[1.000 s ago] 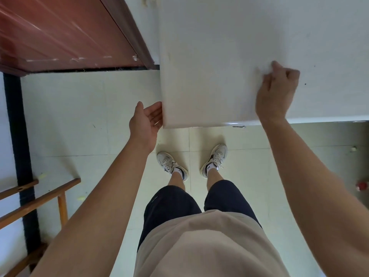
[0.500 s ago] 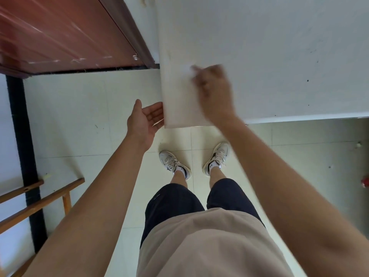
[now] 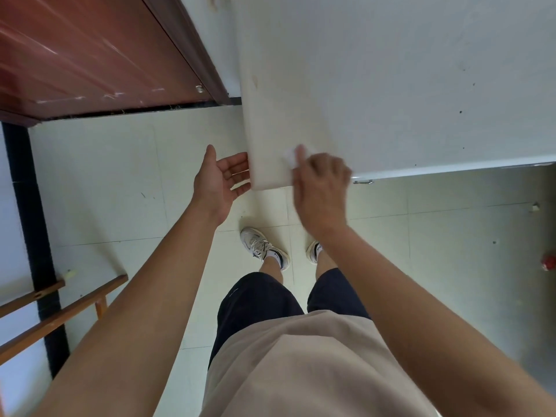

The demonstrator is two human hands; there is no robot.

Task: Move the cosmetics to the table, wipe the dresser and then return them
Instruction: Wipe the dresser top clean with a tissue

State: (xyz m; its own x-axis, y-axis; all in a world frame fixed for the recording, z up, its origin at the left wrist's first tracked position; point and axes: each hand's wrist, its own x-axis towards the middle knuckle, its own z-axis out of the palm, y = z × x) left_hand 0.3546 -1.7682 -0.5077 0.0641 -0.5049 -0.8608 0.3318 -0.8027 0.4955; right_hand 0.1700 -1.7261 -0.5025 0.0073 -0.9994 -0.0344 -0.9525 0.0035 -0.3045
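Note:
The white dresser top [image 3: 391,79] fills the upper right, bare of cosmetics, with a few dark specks. My right hand [image 3: 320,188] presses a small white wipe [image 3: 291,155] onto the dresser's near left corner, fingers closed over it. My left hand [image 3: 218,182] is held open, palm cupped, just off the dresser's left edge beside that corner, with nothing in it. No cosmetics are in view.
A reddish-brown wooden door [image 3: 90,52] stands at the upper left. Wooden rails [image 3: 60,311] and a black post [image 3: 33,224] run along the left. A small red object [image 3: 549,261] lies on the tiled floor at the right. My shoes [image 3: 264,248] are beneath the dresser corner.
My right hand has swept the wipe from the dresser's middle leftward and toward me, down to the near left corner. My left hand has stayed cupped at the edge.

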